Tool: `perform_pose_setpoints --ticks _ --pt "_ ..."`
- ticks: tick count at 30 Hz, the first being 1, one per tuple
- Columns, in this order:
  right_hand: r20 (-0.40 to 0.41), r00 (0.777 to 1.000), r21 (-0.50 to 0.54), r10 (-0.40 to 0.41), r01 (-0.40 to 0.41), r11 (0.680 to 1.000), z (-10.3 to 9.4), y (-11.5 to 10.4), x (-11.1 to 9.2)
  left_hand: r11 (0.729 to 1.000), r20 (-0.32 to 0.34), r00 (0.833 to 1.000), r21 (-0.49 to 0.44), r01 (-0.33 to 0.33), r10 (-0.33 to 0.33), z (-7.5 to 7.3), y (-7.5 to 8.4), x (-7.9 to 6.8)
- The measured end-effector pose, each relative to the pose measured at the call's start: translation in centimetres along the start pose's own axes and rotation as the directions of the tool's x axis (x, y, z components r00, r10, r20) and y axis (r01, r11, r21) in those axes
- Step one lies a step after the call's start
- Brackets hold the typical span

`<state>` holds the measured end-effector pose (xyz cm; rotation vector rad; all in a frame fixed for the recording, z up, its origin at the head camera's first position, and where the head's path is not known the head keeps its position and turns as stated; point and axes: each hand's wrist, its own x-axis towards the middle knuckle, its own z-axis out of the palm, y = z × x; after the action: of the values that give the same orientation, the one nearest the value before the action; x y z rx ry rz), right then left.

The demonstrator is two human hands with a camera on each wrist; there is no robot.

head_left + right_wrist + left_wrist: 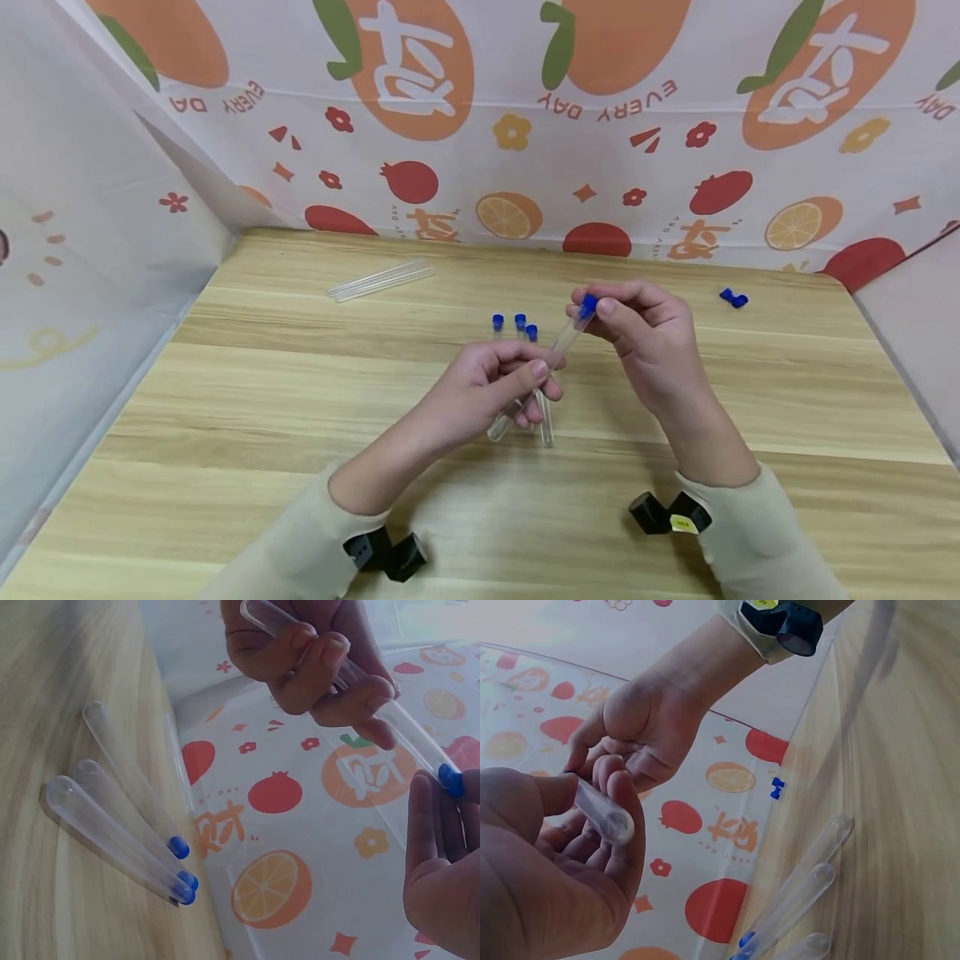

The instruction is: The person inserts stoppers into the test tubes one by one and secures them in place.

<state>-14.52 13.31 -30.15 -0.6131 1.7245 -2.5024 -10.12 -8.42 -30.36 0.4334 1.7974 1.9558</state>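
A clear test tube (567, 337) is held tilted above the table, its rounded end low and to the left. My left hand (498, 383) grips it around the middle, thumb on top. At its upper end my right hand (648, 333) pinches the blue cap (588, 305) between thumb and fingers; the cap sits in the tube's mouth. Beneath the left hand lie three capped test tubes (112, 840), side by side on the table, partly hidden in the head view. Their blue caps (520, 320) point away from me.
Several uncapped clear tubes (381, 280) lie together at the back left of the wooden table (300, 400). Loose blue caps (734, 298) rest at the back right. A fruit-printed cloth (480, 158) hangs behind the table's far edge.
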Motion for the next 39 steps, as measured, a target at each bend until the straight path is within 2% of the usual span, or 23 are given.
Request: perform_pose_setpoints --ticks 6,14,20,25,29,39 --pt "-0.025 1.0 0.016 0.006 -0.005 1.0 0.2 0.3 -0.3 0.999 -0.014 0.999 0.018 -0.044 0.044 0.6 -0.1 -0.3" --pt "-0.014 1.0 -0.023 0.025 -0.026 0.999 0.1 0.3 -0.3 1.0 -0.032 0.999 0.006 -0.022 0.023 0.7 -0.3 -0.4" --pt "-0.044 0.999 -0.097 0.029 -0.033 0.995 0.0 0.2 -0.2 1.0 0.052 0.998 0.001 0.025 -0.025 0.1 -0.4 -0.1" --pt "-0.093 0.994 -0.126 0.065 -0.077 0.989 -0.1 0.2 -0.1 0.998 0.152 0.988 0.061 0.029 -0.038 -0.2 -0.8 0.1" --pt "-0.102 0.992 -0.129 0.078 -0.091 0.988 -0.1 0.5 -0.1 0.997 0.144 0.989 0.073 0.03 -0.041 -0.2 -0.8 0.1" --pt "-0.035 0.99 -0.212 0.138 -0.143 0.967 -0.6 0.6 0.0 0.997 0.125 0.991 0.061 0.045 -0.052 -0.3 -1.0 0.1"
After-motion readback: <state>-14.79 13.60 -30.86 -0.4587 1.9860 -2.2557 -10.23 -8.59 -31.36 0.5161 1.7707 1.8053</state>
